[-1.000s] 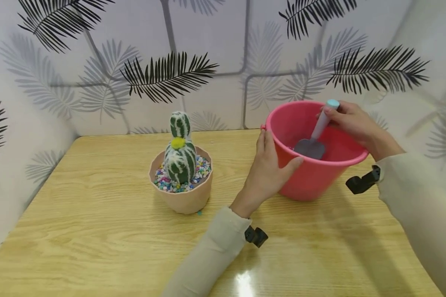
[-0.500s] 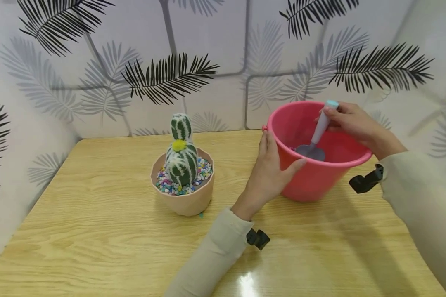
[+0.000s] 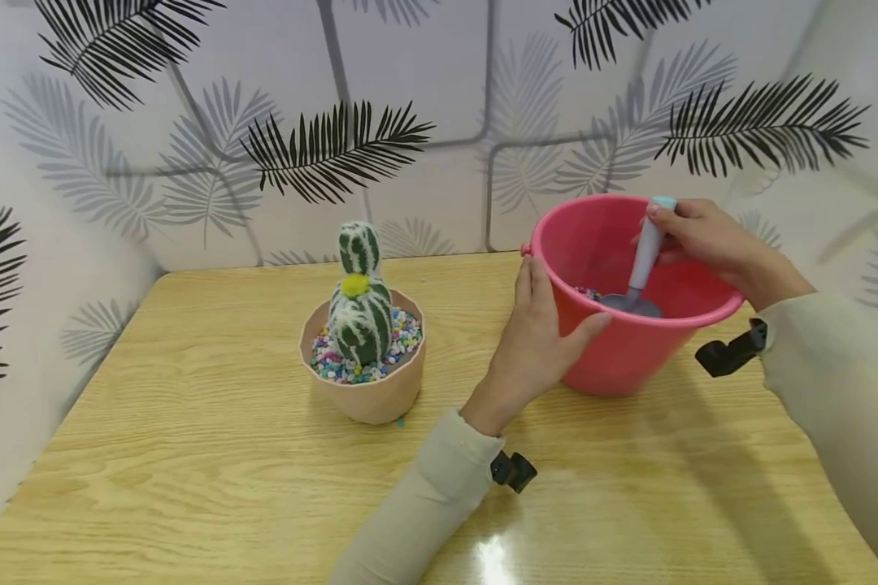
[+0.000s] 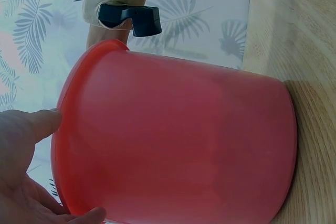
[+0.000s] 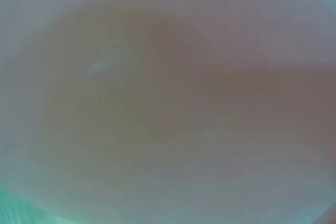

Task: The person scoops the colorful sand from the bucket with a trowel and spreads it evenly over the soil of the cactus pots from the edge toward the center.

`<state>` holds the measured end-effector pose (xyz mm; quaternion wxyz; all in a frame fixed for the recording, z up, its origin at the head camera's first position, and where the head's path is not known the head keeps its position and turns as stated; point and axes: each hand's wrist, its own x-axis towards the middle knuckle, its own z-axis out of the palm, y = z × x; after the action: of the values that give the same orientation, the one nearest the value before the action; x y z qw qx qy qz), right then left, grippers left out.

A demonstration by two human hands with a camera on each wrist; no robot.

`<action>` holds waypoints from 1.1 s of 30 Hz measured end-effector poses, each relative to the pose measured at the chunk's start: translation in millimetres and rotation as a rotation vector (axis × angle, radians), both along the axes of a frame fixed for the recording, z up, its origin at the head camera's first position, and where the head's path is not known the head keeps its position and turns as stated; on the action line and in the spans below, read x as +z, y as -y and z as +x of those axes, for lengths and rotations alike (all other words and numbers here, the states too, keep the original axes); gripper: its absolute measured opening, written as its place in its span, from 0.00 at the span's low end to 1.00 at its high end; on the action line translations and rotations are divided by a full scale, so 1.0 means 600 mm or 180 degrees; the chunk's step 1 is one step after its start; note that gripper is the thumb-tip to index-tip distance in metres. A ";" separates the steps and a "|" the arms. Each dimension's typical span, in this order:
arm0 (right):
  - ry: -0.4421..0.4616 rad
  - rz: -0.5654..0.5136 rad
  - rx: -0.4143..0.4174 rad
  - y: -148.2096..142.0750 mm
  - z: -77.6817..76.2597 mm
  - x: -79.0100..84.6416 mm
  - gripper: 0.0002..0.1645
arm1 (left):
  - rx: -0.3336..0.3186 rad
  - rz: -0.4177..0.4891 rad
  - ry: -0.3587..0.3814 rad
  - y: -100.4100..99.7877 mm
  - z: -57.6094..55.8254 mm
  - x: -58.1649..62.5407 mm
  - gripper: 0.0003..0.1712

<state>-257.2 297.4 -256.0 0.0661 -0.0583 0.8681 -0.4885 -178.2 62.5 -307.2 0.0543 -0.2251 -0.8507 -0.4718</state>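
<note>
A pink-red bucket [image 3: 618,353] stands on the right of the wooden table, with colourful pebbles [image 3: 588,293] partly visible inside. My left hand [image 3: 523,349] rests against its left side, fingers fairly straight below the rim and thumb along the front; the left wrist view shows the thumb [image 4: 44,123] touching the rim. Inside the bucket, my right hand [image 3: 717,244] grips the grey handle of a small trowel [image 3: 648,253] with a light-blue end. The trowel's grey blade points down, its lower part hidden by the front rim. The right wrist view is too blurred to read.
Left of the bucket stands a peach flowerpot [image 3: 369,400] with a green-and-white cactus [image 3: 362,325] and multicoloured pebbles around it. A tiny teal pebble [image 3: 401,422] lies by the pot. A leaf-patterned wall [image 3: 439,195] rises behind the table [image 3: 212,455].
The trowel has shifted right inside the bucket and its handle stands more upright. More pebbles show to the left of its blade. My left hand stays against the bucket.
</note>
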 end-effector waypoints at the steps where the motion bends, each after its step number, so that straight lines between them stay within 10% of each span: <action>1: -0.0004 -0.0027 -0.0006 0.000 0.000 0.000 0.29 | 0.0008 0.0002 -0.0003 0.000 0.000 0.000 0.56; 33: 0.0595 -0.1522 -0.0495 -0.009 -0.005 0.013 0.35 | -0.0111 0.0113 -0.0043 0.004 0.000 -0.001 0.57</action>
<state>-260.0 302.8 -248.2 0.0926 0.0400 0.7201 -0.6865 -178.4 60.2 -308.0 0.0559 -0.2422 -0.8378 -0.4862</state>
